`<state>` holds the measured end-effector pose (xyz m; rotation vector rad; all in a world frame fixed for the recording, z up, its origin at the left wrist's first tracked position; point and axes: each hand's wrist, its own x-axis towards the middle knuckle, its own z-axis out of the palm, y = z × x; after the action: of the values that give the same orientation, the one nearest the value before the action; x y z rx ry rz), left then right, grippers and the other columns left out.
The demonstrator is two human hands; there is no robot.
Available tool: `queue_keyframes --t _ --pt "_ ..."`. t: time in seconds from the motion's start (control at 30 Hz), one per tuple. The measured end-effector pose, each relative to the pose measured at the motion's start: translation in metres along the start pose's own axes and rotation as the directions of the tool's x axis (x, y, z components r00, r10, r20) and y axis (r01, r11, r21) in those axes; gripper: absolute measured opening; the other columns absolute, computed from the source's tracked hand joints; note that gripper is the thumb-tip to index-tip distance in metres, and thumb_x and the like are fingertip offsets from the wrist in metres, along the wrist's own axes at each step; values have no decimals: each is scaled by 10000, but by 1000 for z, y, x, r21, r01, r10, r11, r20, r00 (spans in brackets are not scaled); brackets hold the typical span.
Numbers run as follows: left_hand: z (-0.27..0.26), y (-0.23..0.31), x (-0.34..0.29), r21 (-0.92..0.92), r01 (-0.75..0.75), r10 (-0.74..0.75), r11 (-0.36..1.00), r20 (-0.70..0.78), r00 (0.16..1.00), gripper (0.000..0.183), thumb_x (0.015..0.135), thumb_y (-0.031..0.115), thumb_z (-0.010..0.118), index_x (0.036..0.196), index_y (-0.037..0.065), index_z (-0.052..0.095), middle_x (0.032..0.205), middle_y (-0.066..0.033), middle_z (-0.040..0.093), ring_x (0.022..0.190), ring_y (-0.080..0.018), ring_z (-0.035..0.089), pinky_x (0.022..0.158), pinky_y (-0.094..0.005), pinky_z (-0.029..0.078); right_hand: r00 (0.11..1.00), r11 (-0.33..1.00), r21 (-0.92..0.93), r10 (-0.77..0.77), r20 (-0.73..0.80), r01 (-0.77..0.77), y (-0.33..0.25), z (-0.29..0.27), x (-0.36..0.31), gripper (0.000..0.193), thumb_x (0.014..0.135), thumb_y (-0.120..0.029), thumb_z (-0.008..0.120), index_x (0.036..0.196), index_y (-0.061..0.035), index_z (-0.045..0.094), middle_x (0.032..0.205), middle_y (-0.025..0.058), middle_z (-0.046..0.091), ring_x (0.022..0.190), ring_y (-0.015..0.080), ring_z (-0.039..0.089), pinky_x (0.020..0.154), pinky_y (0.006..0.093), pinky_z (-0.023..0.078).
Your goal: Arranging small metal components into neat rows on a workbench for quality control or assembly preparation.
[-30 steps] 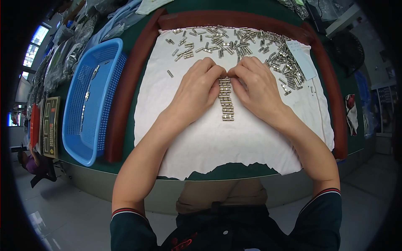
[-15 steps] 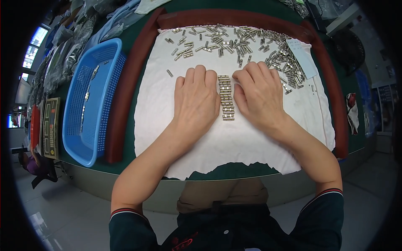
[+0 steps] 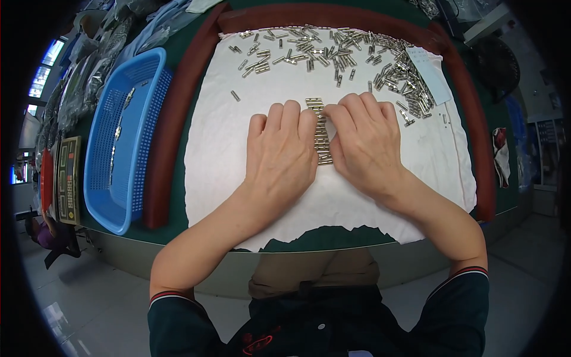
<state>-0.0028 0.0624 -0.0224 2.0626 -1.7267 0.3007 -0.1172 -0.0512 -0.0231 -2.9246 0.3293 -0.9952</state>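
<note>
A narrow column of shiny metal links, like watch-bracelet links, lies on a white cloth between my two hands. My left hand is at its left side, fingers curled and thumb side against the links. From the right, my right hand closes in, thumb and bent index finger at the column's edge. Both hands cover part of it; its top and lower end show between them. Many loose links are scattered beyond my hands, heaped thickest at the far right. One lone link lies left of my left hand.
A reddish-brown raised border runs along the cloth's left, far and right sides. Outside it at left stand a blue plastic basket with link pieces inside and a box. A pale blue paper slip lies by the heap.
My hands have come closer together around the column and now hide more of its sides. The whole view has shifted slightly, with the cloth and basket a little higher.
</note>
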Motion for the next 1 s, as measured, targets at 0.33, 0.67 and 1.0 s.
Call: queue_keyframes --t 0.33,0.67,1.0 --pt "-21 -25 -23 -425 -150 167 893 4 986 250 654 -1 669 885 53 592 806 -78 488 725 -240 511 650 -352 392 993 941 332 -95 66 68 13 -25 -20 244 587 34 631 817 -47 639 727 48 525 664 224 502 620 345 351" --pt "-22 -23 -24 -373 -245 286 895 57 957 389 652 -38 678 1032 45 676 774 -55 529 665 -197 507 596 -330 401 973 941 299 -198 120 155 11 -25 -26 312 604 -19 684 915 -23 660 778 35 526 730 209 519 659 335 382" --pt "-25 -22 -23 -378 -263 320 888 98 942 373 647 -37 670 1007 60 688 761 -53 522 654 -197 502 588 -331 400 971 924 343 -215 105 167 10 -27 -27 327 581 20 660 903 -32 682 762 33 540 706 203 530 655 330 393"
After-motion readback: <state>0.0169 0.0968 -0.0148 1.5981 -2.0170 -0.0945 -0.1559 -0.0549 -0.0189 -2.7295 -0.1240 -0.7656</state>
